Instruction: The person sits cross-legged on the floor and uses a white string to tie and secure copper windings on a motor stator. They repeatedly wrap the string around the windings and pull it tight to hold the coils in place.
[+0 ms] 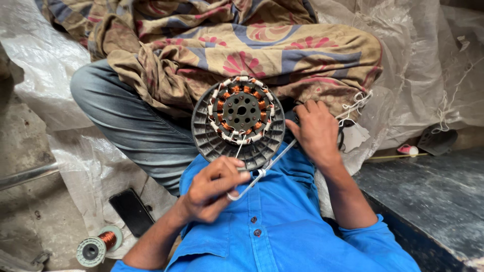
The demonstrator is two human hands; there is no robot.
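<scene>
Plastic sheet (85, 171) covers the floor — on it a black phone (131, 211) and copper-wire spool (99, 245).

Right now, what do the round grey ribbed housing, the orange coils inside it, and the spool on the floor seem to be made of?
Round grey ribbed housing: probably cast metal, dull matt grey with moulded ribs; hard plastic is possible. Orange coils: shiny copper-coloured wire, likely enamelled copper, tied with white cord. Pale green spool: looks like plastic, wound with the same coppery wire.
</scene>
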